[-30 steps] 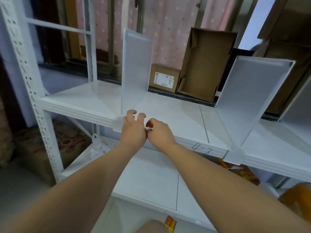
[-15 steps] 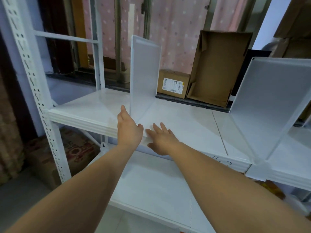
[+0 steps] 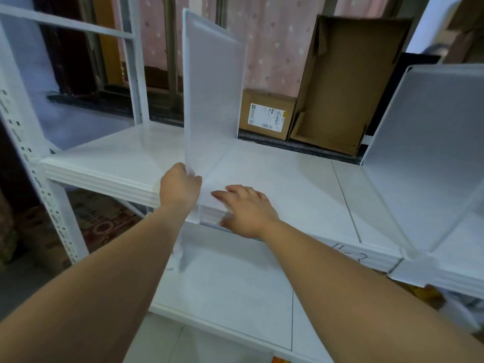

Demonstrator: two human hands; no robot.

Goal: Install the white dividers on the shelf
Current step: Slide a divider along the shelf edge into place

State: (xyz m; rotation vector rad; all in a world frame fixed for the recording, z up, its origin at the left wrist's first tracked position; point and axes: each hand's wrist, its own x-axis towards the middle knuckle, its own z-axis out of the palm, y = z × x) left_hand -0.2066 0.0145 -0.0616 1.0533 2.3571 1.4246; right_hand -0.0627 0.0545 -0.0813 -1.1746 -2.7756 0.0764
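Seating a divider at the shelf's front edge.
The left hand point(image 3: 180, 186) is clamped on the upright divider's point(image 3: 213, 82) front lower edge; the right hand point(image 3: 247, 208) lies open and flat on the shelf point(image 3: 288, 179) beside it. Next, probably press its front clip home. Another divider point(image 3: 429, 153) stands to the right.

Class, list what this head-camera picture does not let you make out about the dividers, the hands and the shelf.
- Left divider front clip: head view, covered by the left hand.
- Right divider: head view, cut off by the right frame edge.
- Handwritten mark on the shelf front: partly covered by the right forearm.
- Right hand palm contact: hidden beneath the hand.
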